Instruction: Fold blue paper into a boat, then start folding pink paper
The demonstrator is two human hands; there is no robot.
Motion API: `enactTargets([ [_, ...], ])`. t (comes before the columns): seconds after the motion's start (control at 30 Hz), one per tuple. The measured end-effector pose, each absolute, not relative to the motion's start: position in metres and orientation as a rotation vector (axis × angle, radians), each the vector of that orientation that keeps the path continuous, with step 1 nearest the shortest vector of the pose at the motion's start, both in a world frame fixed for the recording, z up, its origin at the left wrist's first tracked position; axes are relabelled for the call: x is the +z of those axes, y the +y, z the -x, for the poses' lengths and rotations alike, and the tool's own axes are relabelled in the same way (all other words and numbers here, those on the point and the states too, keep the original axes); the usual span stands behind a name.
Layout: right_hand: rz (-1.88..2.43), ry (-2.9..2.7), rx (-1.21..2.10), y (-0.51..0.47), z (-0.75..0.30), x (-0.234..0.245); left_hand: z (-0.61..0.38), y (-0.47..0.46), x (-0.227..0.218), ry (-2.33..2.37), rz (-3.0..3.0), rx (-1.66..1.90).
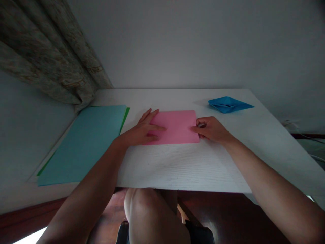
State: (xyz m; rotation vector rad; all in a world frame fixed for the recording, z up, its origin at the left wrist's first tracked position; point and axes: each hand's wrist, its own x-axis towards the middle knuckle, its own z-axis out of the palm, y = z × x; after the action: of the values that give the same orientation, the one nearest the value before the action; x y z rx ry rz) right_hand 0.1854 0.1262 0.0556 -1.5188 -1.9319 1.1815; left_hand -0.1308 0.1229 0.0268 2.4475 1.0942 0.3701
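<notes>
A pink sheet of paper (pixel 177 127) lies flat on the white table in front of me, a rectangle that looks folded. My left hand (pixel 146 129) rests on its left end with the fingers spread. At the right edge, my right hand (pixel 209 129) pinches the paper, thumb on top and the other fingers curled beside and under the edge. Behind my right hand sits a folded blue paper boat (pixel 228 105), apart from both hands.
Light blue sheets (pixel 86 142) with green paper (pixel 125 118) showing beneath them lie at the table's left. A patterned curtain (pixel 58 61) hangs down to the back left corner. The wooden-grain white table (pixel 182 169) ends just above my knees, and a wall stands behind it.
</notes>
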Motion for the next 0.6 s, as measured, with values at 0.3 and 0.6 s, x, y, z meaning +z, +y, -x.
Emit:
enactTargets([
  [0.3,1.524,-1.919,1.19,0.1265,-0.186,0.0543,0.1308,0.1229,0.0254,1.058,-2.466,0.408],
  [0.6,1.517,-1.906,1.201,0.1255,-0.185,0.0562,0.1298,0.1224,0.0283,1.068,-2.456,0.367],
])
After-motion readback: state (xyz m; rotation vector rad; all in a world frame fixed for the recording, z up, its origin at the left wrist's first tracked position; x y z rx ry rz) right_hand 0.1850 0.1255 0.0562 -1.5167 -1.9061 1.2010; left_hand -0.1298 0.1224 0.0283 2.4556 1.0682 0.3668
